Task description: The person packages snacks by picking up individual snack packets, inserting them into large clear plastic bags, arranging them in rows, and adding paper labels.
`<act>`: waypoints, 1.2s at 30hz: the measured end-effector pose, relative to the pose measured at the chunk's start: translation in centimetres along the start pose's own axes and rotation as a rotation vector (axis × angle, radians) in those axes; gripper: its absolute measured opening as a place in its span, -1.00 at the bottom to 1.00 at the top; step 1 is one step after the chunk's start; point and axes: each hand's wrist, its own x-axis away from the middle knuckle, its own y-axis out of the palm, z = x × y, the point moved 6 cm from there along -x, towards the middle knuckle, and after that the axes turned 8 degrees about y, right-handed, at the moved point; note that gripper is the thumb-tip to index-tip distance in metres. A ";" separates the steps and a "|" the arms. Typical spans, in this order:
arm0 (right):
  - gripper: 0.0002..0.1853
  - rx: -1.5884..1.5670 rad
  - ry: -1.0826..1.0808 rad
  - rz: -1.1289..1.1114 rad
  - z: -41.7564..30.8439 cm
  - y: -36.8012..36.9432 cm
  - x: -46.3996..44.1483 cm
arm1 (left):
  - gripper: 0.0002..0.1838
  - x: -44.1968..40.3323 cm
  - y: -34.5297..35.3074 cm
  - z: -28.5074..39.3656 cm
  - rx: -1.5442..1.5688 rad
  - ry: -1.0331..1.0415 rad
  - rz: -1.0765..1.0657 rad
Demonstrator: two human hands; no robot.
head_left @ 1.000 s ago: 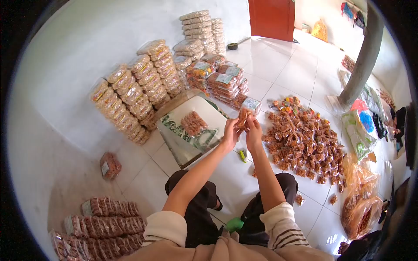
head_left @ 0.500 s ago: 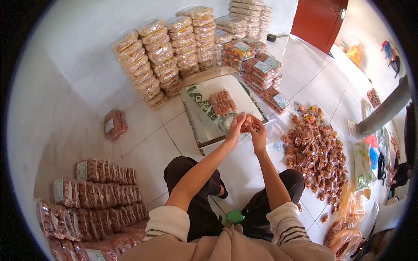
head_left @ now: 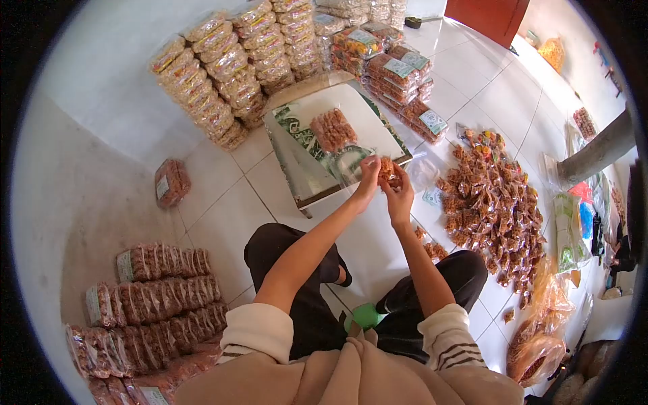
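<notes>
Over the near right edge of a low table (head_left: 287, 162), my left hand (head_left: 367, 183) and my right hand (head_left: 398, 198) hold small clear packets of reddish-brown snack (head_left: 388, 170) between them. The fingers of both are closed around the packets, and some fingertips are hidden. On the tabletop, just beyond my left hand, a row of similar snack packets (head_left: 333, 130) lies in a clear plastic bag (head_left: 347, 165) whose near end reaches toward that hand.
Loose snack packets (head_left: 493, 209) form a big pile on the floor at right. Labelled snack bags (head_left: 398, 74) and tall stacks of pale bags (head_left: 223, 61) stand behind the table. Filled bags (head_left: 155, 297) lie at lower left. A grey post (head_left: 597, 158) rises at right.
The view has shifted, so the table sits higher and further left. Both hands still hold the snack packets, which now show more clearly between the fingers. Packets beside my right knee have come into view.
</notes>
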 end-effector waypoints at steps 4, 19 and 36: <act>-0.50 0.161 -0.049 0.202 1.2 -4.0 -1.2 | -0.36 0.4 -4.8 0.2 -0.645 0.453 0.174; -0.49 -0.002 0.307 0.364 10.6 -5.1 5.4 | -0.50 3.7 -4.9 -0.8 -1.513 0.747 -0.050; -0.55 0.198 0.035 0.158 4.6 0.6 5.4 | -0.84 2.4 -5.1 1.3 -1.218 0.796 0.191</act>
